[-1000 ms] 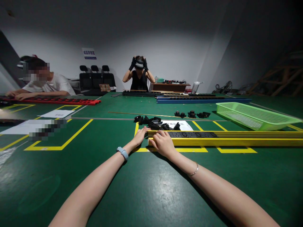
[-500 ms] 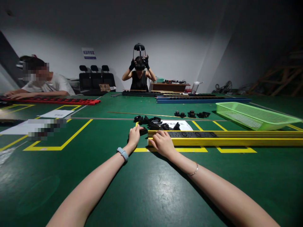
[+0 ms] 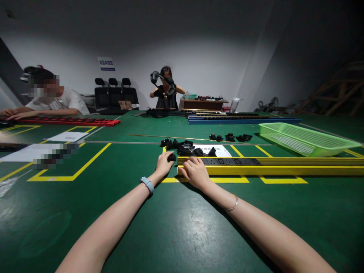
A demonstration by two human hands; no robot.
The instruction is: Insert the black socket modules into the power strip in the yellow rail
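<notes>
Head view: green tabletop [image 3: 193, 223] nearest, both forearms reaching across it. Right hand [image 3: 196, 172] lies over the left end of a yellow channel [image 3: 278, 171], fingers curled across the near wall into the trough; cannot tell whether it clamps or merely presses. Left hand [image 3: 163, 167] pinches a small black part [image 3: 171, 157] between thumb and fingers, just beside the channel's end and apart from it. Black socket modules [image 3: 239, 162] sit in a row inside the channel, right of the right hand. Likely faults: the channel could slide or twist if the right hand eases off while its end is pushed; the part could jam if offered crooked, since the fingers mask its orientation; fingertips could be nipped between part and channel rim. Just behind, loose black parts [image 3: 182, 146] lie heaped, partly over a paper sheet [image 3: 224, 151]; a careless reach might scatter them or pick a wrong piece. Farther: green basket [image 3: 313, 152], blue rail [image 3: 241, 121], then a person [image 3: 165, 103] handling a headset [image 3: 155, 77].
</notes>
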